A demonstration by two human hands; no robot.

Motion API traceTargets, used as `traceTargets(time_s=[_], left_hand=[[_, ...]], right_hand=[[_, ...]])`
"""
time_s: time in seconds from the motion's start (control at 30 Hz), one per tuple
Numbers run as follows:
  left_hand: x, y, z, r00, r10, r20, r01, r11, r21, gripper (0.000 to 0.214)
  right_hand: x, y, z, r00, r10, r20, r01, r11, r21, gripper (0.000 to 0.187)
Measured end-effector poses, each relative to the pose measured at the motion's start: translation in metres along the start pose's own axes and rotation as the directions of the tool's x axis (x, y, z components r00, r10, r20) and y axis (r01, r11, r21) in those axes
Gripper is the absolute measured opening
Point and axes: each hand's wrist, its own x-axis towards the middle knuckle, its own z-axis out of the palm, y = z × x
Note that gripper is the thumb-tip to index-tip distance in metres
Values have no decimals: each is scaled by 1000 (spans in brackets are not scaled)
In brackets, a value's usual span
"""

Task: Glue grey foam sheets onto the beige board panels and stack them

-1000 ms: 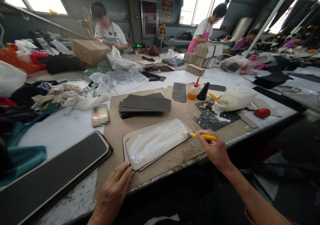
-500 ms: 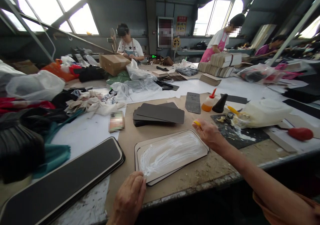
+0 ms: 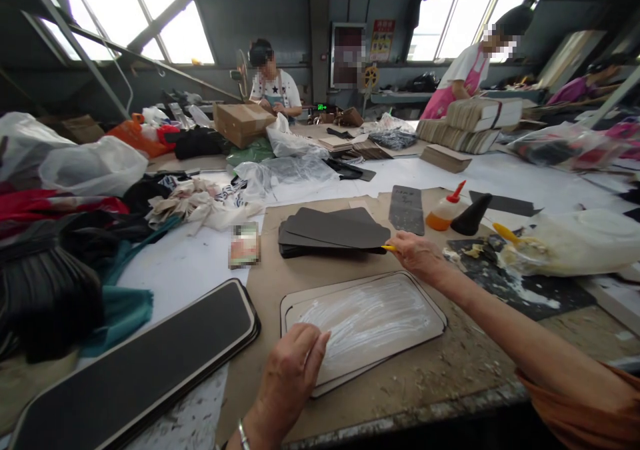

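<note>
Since 0.5 s ago the right hand (image 3: 417, 255) has gone from the far right corner of the glue-coated board (image 3: 373, 320) across to the stack of dark sheets (image 3: 333, 231), and the left hand (image 3: 293, 370) has slid further onto the board's near left corner. Now the right hand is closed around a yellow brush (image 3: 388, 247), of which only a short end of the handle shows past the fingers, touching or just beside the right edge of the stack's top sheet. The left hand lies flat and open, fingers on the white-streaked surface, gripping nothing. That board sits on another of the same outline, both on a brown cardboard mat (image 3: 270, 283) near the table's near edge.

Right of the stack and farther away stand a grey cut piece (image 3: 407, 209), an orange glue bottle (image 3: 443, 211) with a red cap and a black cone (image 3: 473, 215). A white plastic jug (image 3: 575, 240) lies on its side at the right, over a glue-smeared dark sheet (image 3: 530, 290). At the near left lies a pile of long black panels (image 3: 135, 370). 2 co-workers stand at the far benches.
</note>
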Motion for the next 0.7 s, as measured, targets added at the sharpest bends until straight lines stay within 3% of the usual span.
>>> traceTargets(time_s=[0.07, 0.1, 0.17, 0.23, 0.33, 0.47, 0.57, 0.7], left_hand=[[17, 4, 8, 986, -158, 45, 163, 970, -181, 24], [26, 6, 14, 962, -258, 88, 273, 912, -306, 22], [47, 10, 28, 879, -422, 221, 471, 703, -532, 18], [69, 13, 45, 827, -459, 324, 549, 536, -641, 21], [100, 16, 70, 801, -465, 377, 572, 408, -712, 26], [130, 9, 90, 749, -545, 376, 572, 245, -783, 32], [141, 2, 92, 714, -569, 407, 563, 122, -817, 33], [149, 4, 79, 754, -444, 483, 537, -7, -844, 39]], right_hand=[[3, 4, -2, 999, 20, -33, -18, 998, 59, 22], [4, 5, -3, 998, 27, -62, -23, 997, 73, 22], [5, 4, -6, 991, 25, -133, -16, 997, 69, 23], [4, 0, -9, 984, -3, -180, 12, 999, 46, 26], [3, -4, -12, 981, -43, -187, 52, 998, 46, 27], [9, -1, -12, 977, -16, -212, 53, 984, 170, 25], [13, 5, -13, 959, 22, -282, 53, 966, 254, 23], [6, 6, -18, 922, -101, -373, 164, 976, 143, 29]])
